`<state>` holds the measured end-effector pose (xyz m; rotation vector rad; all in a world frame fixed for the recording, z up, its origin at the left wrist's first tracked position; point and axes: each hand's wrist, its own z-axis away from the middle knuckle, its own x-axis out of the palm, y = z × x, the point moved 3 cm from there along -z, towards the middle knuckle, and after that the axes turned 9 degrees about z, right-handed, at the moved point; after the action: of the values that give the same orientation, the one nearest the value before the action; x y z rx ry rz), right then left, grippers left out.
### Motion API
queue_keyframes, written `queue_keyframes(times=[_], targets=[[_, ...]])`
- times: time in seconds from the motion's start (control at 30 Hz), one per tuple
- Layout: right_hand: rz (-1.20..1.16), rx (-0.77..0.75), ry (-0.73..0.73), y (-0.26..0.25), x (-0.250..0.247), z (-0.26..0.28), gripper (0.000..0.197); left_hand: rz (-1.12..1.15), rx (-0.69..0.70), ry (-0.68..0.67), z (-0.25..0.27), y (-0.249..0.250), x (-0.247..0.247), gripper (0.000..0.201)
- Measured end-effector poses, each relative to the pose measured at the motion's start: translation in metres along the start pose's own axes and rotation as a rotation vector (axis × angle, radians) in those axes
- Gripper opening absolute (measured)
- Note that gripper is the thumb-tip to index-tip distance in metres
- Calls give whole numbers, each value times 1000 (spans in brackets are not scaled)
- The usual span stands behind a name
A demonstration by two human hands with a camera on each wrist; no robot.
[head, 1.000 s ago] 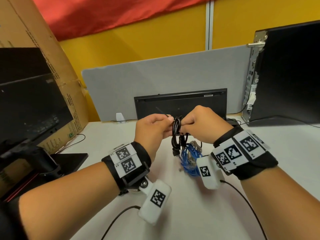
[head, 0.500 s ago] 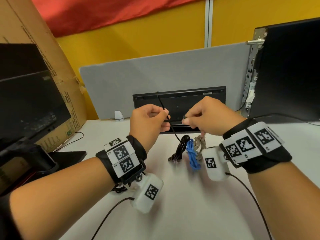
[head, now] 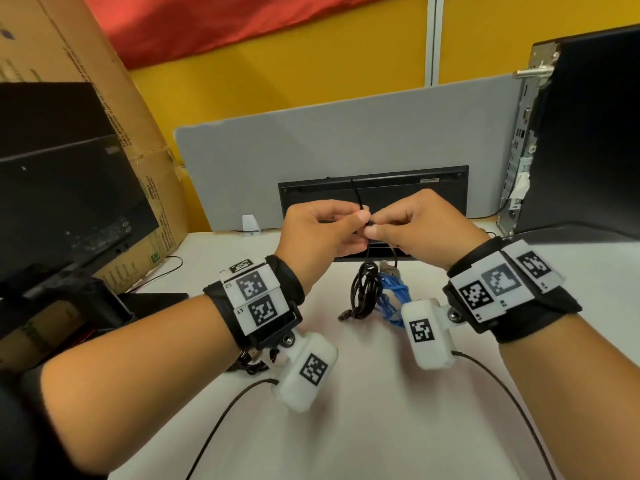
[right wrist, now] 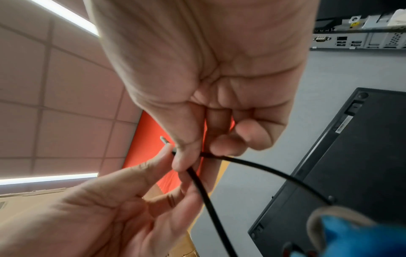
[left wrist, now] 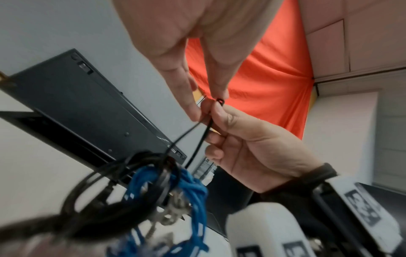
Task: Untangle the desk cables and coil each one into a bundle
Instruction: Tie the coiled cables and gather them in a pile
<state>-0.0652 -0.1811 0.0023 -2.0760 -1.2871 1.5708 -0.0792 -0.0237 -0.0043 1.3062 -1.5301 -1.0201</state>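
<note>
Left hand (head: pixel 320 233) and right hand (head: pixel 420 228) both pinch thin black tie (left wrist: pixel 198 137) looped round hanging black cable bundle (head: pixel 363 294). I feed tip through head, pull steadily, keep coils together above bench (head: pixel 363 410).

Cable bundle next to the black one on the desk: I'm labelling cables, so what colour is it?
Blue. The cable bundle shows best in the head view.
</note>
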Motion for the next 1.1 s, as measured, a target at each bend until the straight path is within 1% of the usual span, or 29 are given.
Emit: queue_keyframes(times=[0.03, 0.1, 0.2, 0.3, 0.33, 0.37, 0.4, 0.43, 0.47, 0.5, 0.53, 0.6, 0.67, 0.77, 0.93, 1.0, 1.1], targets=[[13, 1, 1, 0, 0, 0, 11, -51, -23, -48, -2, -1, -4, 10], [52, 14, 2, 0, 0, 0, 11, -262, -96, -143, -7, -5, -15, 11], [70, 12, -4, 0, 1, 1, 13, -662, -224, -265, -15, -19, -38, 11], [76, -2, -25, -1, 3, 1, 15, -1120, -274, -409, -17, -34, -58, 15], [86, -11, -36, -1, 4, 1, 15, -1275, -313, -438, -16, -39, -64, 18], [94, -18, -47, -1, 5, 1, 15, -1391, -389, -460, -14, -42, -71, 22], [98, -22, -55, -2, 6, 1, 15, -1445, -494, -480, -13, -46, -76, 25], [99, -25, -60, -1, 7, 1, 15, -1441, -603, -496, -11, -49, -80, 29], [98, -27, -63, -1, 6, 0, 14, -1418, -683, -507, -9, -52, -82, 33], [98, -27, -65, 0, 6, 0, 13, -1404, -726, -523, -7, -54, -83, 36], [98, -27, -67, 0, 6, 0, 13, -1413, -736, -549, -5, -55, -82, 38], [104, -24, -74, 1, 6, -1, 14, -1469, -695, -590, -2, -57, -80, 39], [114, -7, -80, 2, 6, -2, 14, -1486, -651, -576, -1, -57, -79, 35], [106, 16, -83, 3, 7, -2, 15, -1397, -622, -495, -5, -52, -81, 29], [105, 56, -110, 5, 9, -3, 12, -1202, -506, -276, -16, -43, -82, 23], [106, 61, -125, 5, 9, -3, 13, -1217, -446, -220, -17, -42, -80, 21], [113, 61, -134, 3, 8, -2, 16, -1357, -267, -211, -17, -43, -77, 23]])
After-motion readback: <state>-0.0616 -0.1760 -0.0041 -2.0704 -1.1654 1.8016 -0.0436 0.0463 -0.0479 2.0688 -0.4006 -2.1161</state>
